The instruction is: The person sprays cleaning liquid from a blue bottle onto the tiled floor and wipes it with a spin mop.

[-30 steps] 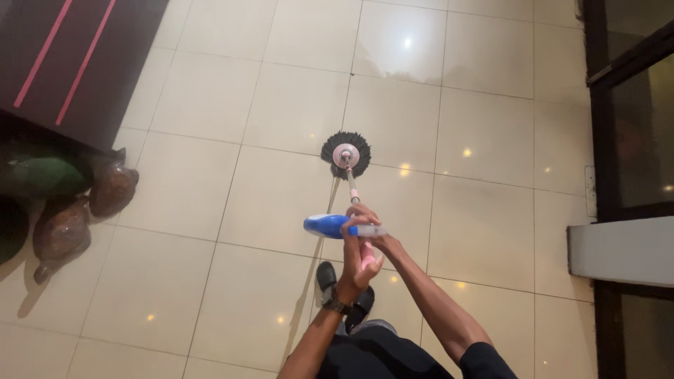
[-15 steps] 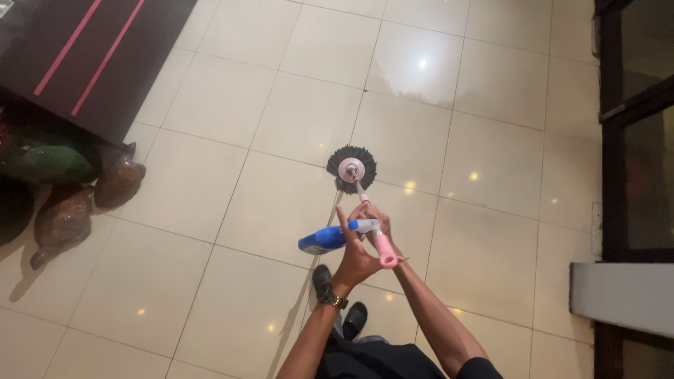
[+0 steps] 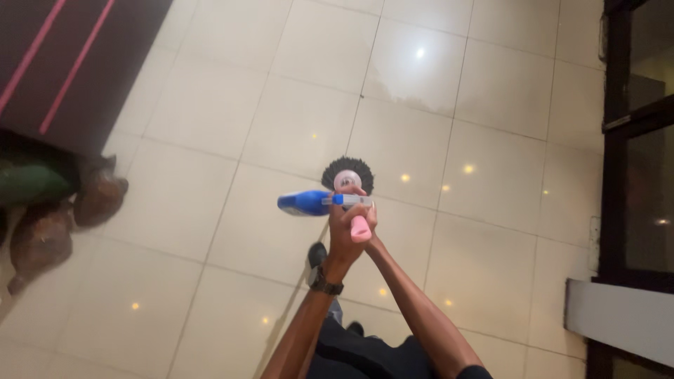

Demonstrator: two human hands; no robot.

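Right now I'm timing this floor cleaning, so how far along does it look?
Done: the tiles beyond the mop head gleam, though whether they were mopped cannot be told. In hand: both hands grip the pink mop handle, with a blue spray bottle held against it. Left: cannot be told.

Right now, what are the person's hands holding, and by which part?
Both hands grip the mop's pink handle at its top end; a blue spray bottle is also held by its neck.

A single head-worn camera looks steeply down from standing height at the tiled floor [image 3: 210, 210], forearms rising from the near edge, dark doorframe [image 3: 618, 140] at right, dark furniture [image 3: 63, 63] far left.
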